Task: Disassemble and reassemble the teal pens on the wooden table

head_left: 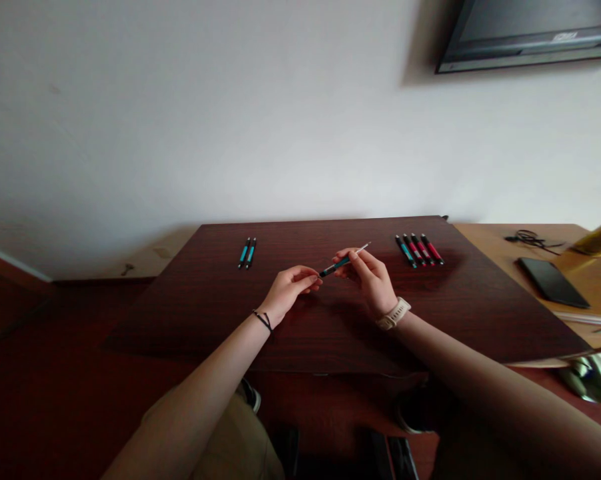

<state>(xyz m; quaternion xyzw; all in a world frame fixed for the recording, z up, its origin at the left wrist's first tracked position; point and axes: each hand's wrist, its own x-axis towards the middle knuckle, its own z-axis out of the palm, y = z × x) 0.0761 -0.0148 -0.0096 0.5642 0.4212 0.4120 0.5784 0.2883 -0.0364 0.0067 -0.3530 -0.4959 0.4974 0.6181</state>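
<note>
Over the middle of the dark table (300, 340), a blue-and-black pen (336, 265) slants between my two hands. My left hand (291, 287), with a dark cord bracelet at the wrist, is closed with its fingertips pinched at the pen's black lower end. Thumb and fingers of my right hand (370, 277), which has a pale watch on the wrist, grip the barrel. A thin pale rod, like a refill (363, 247), sticks out beyond the right thumb. Two blue pens (247, 253) lie side by side at left. Further right lies a row of one blue pen (405, 251) and several pink pens (424, 249).
Against the table's right side stands a lighter wooden surface (500, 250), bearing a black flat device (552, 281), a coiled dark cable (530, 239) and a yellow object (600, 239). A white wall (280, 120) rises behind, with a screen (535, 33) mounted at upper right.
</note>
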